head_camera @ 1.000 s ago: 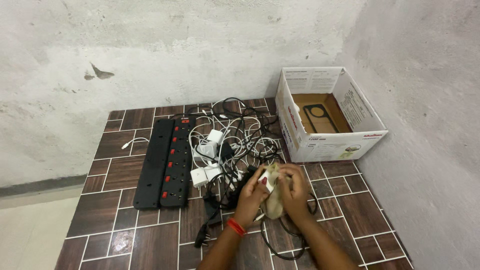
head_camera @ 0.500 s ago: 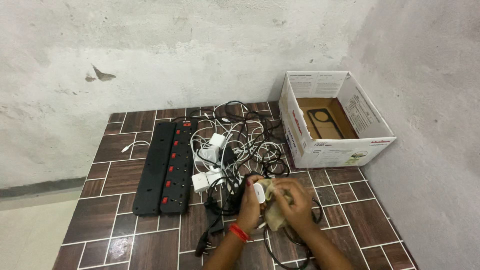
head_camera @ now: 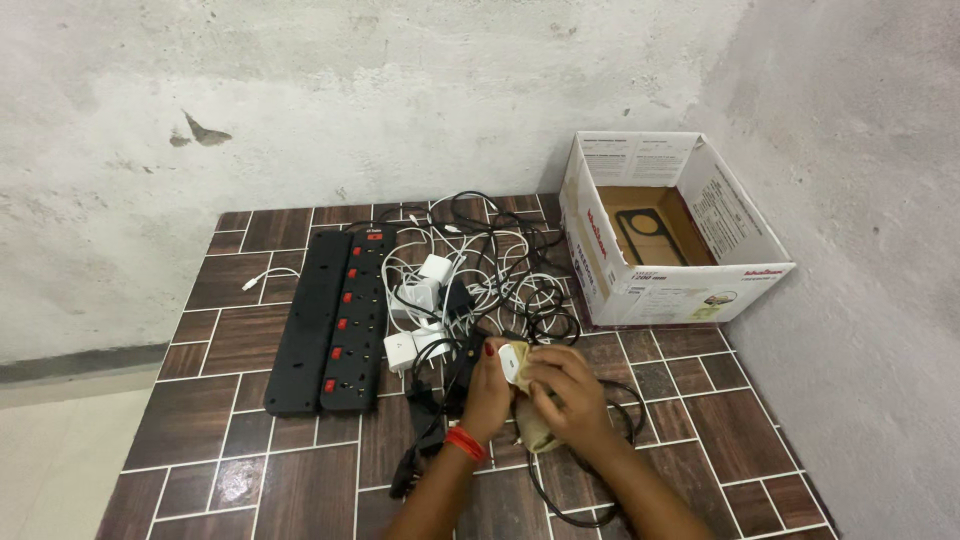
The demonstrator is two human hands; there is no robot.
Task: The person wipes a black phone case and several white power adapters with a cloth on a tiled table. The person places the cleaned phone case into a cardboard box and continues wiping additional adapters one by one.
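We are pinching a white charger (head_camera: 514, 362) in our left hand (head_camera: 487, 390) while our right hand (head_camera: 562, 395) is gripping a tan cloth (head_camera: 537, 432) against it, near the tiled table's (head_camera: 250, 470) front edge.

table (head_camera: 250, 460): dark brown tiles with pale grout lines, smooth, a slight sheen where light hits.
charger (head_camera: 513, 362): white plastic, smooth and a little glossy, held in my left hand (head_camera: 488, 392).
cloth (head_camera: 538, 432): beige fabric, soft, matt and crumpled under my right hand (head_camera: 562, 395).
power strips (head_camera: 332, 322): black plastic, matt, with red plastic switches.
cables (head_camera: 500, 280): thin black and white plastic sheathing, smooth.
box (head_camera: 668, 292): white printed cardboard outside, raw brown board inside.
wall (head_camera: 350, 100): grey plaster, rough and stained, matt.
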